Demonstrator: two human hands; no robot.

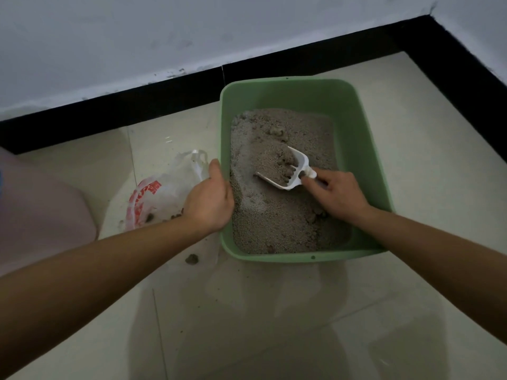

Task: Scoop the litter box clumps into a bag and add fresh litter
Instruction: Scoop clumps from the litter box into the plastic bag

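Observation:
A green litter box [359, 138] stands on the tiled floor, filled with grey litter [274, 218]. My right hand [336, 194] grips the handle of a white slotted scoop [295, 167]. The scoop lies in the litter and holds litter and dark clumps. My left hand [211, 200] grips the box's left rim. Left of the box lies a clear plastic bag [162, 193] with red print, open, with a few dark clumps inside.
A loose clump [192, 259] lies on the floor by the box's near left corner. A black baseboard [164, 100] runs along the white wall behind. A pale pink object [41, 209] sits at the far left.

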